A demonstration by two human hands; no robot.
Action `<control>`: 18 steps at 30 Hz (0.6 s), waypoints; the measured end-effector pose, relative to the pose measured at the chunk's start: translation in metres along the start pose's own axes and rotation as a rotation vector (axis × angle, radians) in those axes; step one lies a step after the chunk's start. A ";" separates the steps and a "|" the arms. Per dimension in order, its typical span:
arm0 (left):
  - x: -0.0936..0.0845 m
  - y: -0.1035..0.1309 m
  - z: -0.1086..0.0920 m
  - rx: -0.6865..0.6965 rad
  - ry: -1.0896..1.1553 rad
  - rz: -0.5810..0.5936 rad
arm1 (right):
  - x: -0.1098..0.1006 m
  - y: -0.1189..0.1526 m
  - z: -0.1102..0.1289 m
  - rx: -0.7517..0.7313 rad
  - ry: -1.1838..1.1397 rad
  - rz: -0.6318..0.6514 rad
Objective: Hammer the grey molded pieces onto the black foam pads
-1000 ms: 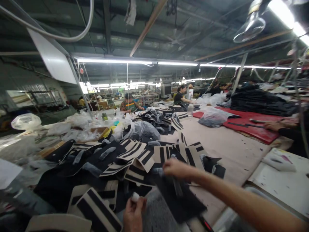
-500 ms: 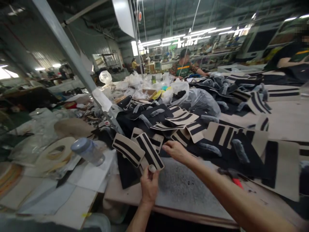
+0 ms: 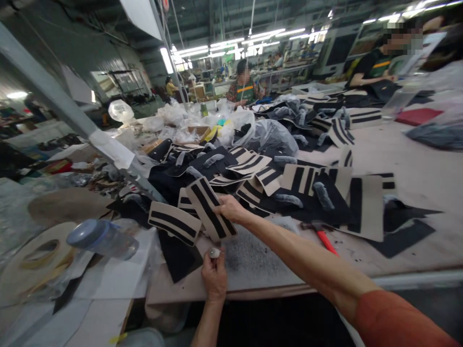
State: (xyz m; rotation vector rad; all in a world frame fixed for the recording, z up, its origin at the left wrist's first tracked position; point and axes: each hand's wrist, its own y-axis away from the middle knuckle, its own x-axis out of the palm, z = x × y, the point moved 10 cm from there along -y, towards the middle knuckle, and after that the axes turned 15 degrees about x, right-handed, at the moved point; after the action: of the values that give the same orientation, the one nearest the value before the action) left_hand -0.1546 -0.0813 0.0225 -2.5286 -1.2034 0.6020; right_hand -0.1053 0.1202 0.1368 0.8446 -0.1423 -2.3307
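Observation:
My right hand [image 3: 232, 210] is closed on the right edge of a beige panel with black stripes [image 3: 205, 202], which stands tilted over the pile. In my left hand [image 3: 214, 278], low at the front of the table, is a small pale rod with a round end [image 3: 214, 253]; its lower part is hidden in the fingers. Another striped panel, curved [image 3: 174, 224], leans just left of the gripped one. Below my right forearm lies a grey, pitted slab [image 3: 253, 265]. A hammer with a red handle [image 3: 326, 242] rests to the right of it.
Black pieces with plastic-wrapped handles [image 3: 323, 195] and striped panels are heaped across the table. To the left stand a blue-lidded clear jar [image 3: 104, 238], a tape roll [image 3: 21, 270] and a slanted metal post [image 3: 72, 111]. Two co-workers sit beyond the table.
My right hand has moved left and taken hold of the striped panel's edge. My left hand stays low with the rod, now apart from the panel. The view has turned right.

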 end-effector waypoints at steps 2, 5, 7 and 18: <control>-0.003 -0.001 0.000 -0.011 0.005 0.000 | -0.042 0.029 0.004 -0.217 0.004 -0.094; -0.008 -0.004 0.003 -0.070 0.005 -0.020 | -0.081 0.096 -0.019 -0.568 0.179 -0.222; -0.001 -0.008 0.002 -0.113 0.048 0.000 | -0.081 0.128 -0.066 -0.585 0.342 -0.223; 0.132 -0.039 -0.051 -0.224 0.554 0.244 | -0.019 0.205 -0.175 -0.471 0.219 0.353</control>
State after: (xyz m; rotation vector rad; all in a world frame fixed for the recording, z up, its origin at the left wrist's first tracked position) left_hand -0.0815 0.0425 0.0504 -2.7742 -0.8018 -0.2044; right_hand 0.1228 -0.0092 0.0719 0.7543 0.3169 -1.8206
